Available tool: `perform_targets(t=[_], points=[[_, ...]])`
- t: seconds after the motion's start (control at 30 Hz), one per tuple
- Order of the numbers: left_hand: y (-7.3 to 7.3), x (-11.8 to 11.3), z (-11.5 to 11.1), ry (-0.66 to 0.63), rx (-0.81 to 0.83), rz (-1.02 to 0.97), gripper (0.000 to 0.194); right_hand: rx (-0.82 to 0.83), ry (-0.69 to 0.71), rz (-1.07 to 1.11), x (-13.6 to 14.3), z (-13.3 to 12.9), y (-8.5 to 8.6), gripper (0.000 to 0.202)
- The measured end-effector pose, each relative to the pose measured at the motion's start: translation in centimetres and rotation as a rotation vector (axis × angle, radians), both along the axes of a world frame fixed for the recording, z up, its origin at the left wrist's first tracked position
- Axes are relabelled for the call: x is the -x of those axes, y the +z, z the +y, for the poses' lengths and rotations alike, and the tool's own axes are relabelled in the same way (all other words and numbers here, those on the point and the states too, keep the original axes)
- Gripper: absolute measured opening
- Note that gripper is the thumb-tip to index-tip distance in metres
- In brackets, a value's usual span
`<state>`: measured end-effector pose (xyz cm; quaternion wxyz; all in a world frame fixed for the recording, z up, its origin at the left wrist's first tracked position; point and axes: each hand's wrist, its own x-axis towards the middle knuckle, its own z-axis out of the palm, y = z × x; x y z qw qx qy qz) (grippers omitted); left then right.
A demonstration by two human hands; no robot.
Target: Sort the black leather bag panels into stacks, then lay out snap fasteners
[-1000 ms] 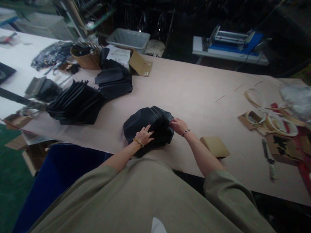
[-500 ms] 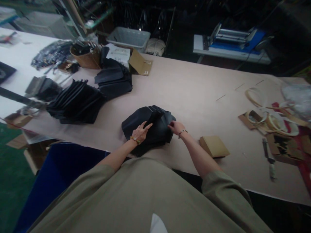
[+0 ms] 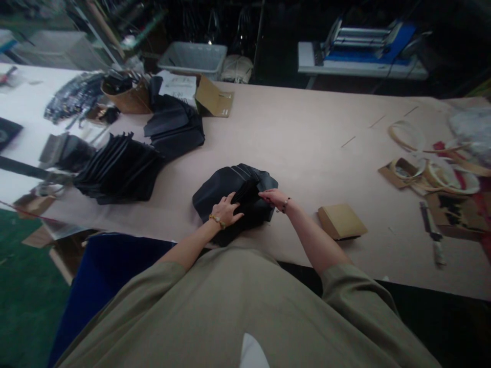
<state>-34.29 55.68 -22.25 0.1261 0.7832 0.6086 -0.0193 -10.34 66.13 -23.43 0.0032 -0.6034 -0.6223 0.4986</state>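
A fanned pile of black sheet pieces [image 3: 218,189] lies on the table [image 3: 299,133] right in front of my body. On the near left part of the pile rests my left hand [image 3: 226,210], its fingers spread. My right hand [image 3: 271,197] is at the pile's right side, fingers pinched on the edge of a black piece. A larger stack of black pieces [image 3: 118,168] stands to the left, with more black pieces [image 3: 176,125] behind it.
A small cardboard box [image 3: 341,221] sits right of my right forearm. Farther right are a box of dark bits [image 3: 456,212], a tool [image 3: 431,232] and pale coiled strips [image 3: 437,179]. An open carton [image 3: 215,97] stands at the back; a blue bin [image 3: 111,266] is below left.
My right hand has moved slightly left over the pile, lifting a black piece's edge. My left hand has shifted a little, with its fingers still apart. The view has tilted slightly.
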Motion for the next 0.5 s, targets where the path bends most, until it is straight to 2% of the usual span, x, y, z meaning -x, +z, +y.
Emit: perform_targets(t=[0.07, 0.2, 0.33, 0.4, 0.5], points=[[0.0, 0.1, 0.1, 0.006, -0.002, -0.001, 0.04, 0.008, -0.039, -0.01, 0.0, -0.5, -0.2, 0.04], [-0.5, 0.6, 0.0, -0.021, 0.025, 0.021, 0.062, 0.055, -0.025, -0.141, -0.4, -1.8, -0.9, 0.034], [-0.9, 1.2, 0.0, -0.09, 0.07, 0.056, 0.07, 0.119, 0.008, -0.201, -0.3, -2.2, -0.9, 0.027], [-0.8, 1.3, -0.1, -0.121, 0.081, 0.059, 0.064, 0.146, -0.01, -0.175, 0.1, -2.0, -0.6, 0.024], [-0.3, 1.3, -0.2, -0.157, 0.042, 0.021, 0.042, 0.181, -0.062, -0.085, 0.5, -1.5, 0.0, 0.031]])
